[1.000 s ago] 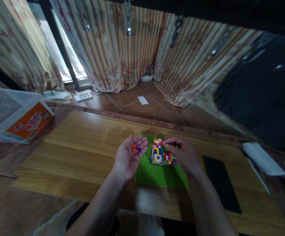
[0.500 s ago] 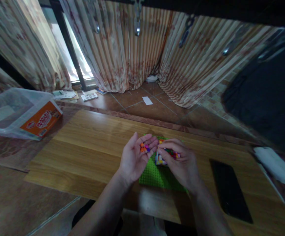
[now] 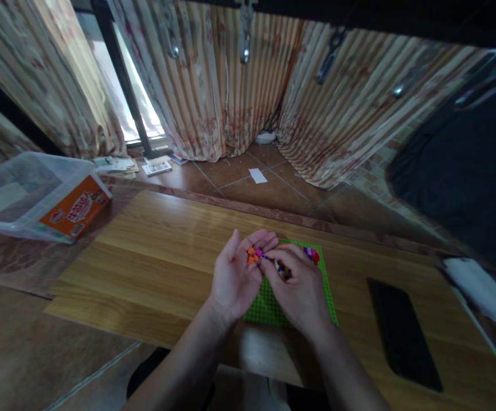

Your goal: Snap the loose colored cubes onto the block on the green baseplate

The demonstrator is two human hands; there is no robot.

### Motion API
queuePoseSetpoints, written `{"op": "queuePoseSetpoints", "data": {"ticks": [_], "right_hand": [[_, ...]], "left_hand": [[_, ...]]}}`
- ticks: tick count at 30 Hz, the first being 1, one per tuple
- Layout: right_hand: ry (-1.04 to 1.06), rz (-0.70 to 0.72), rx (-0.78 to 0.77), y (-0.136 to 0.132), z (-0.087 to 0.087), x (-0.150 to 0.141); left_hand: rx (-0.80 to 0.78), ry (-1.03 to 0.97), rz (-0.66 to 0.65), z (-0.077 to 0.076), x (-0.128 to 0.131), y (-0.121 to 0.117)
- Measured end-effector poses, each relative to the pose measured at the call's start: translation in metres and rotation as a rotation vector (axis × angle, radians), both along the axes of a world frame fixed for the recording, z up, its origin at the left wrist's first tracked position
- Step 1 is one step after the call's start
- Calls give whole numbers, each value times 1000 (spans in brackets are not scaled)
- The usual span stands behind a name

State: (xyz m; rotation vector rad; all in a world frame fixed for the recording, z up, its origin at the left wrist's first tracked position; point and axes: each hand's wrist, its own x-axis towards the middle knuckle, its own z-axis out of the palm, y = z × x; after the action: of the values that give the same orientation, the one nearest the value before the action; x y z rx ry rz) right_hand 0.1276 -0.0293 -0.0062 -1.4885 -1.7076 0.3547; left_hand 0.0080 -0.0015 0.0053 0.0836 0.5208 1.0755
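Observation:
My left hand [image 3: 234, 279] is held palm up over the wooden table [image 3: 153, 257], cupped around several small bricks [image 3: 254, 254], orange and purple. My right hand [image 3: 297, 288] has come across to that palm, and its fingertips pinch at the bricks there. Both hands hover above a green studded baseplate [image 3: 261, 305]. A block built of many-coloured bricks [image 3: 311, 254] stands on the plate, and my right hand hides most of it.
A black phone [image 3: 402, 334] lies flat to the right of the plate, with a white object [image 3: 483, 288] beyond it at the table's right end. A clear plastic box [image 3: 25, 194] with an orange label sits far left. Curtains hang behind the tiled floor.
My right hand left the coloured block and moved left to my left palm, where it now pinches at the small bricks. The left hand stayed cupped, and the camera shifted slightly.

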Motion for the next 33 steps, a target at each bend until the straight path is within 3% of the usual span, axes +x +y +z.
{"op": "queuePoseSetpoints", "data": {"ticks": [9, 14, 17, 27, 33], "right_hand": [[704, -236, -42, 8, 2, 34], [832, -262, 5, 13, 1, 57], [735, -252, -24, 12, -1, 66], [-57, 11, 11, 6, -3, 63], [-188, 32, 30, 10, -12, 64]], "left_hand": [[-78, 84, 18, -2, -1, 2], [-103, 124, 27, -3, -1, 4], [-109, 133, 28, -5, 0, 4], [-109, 135, 29, -9, 2, 5], [-116, 128, 33, -8, 2, 6]]}}
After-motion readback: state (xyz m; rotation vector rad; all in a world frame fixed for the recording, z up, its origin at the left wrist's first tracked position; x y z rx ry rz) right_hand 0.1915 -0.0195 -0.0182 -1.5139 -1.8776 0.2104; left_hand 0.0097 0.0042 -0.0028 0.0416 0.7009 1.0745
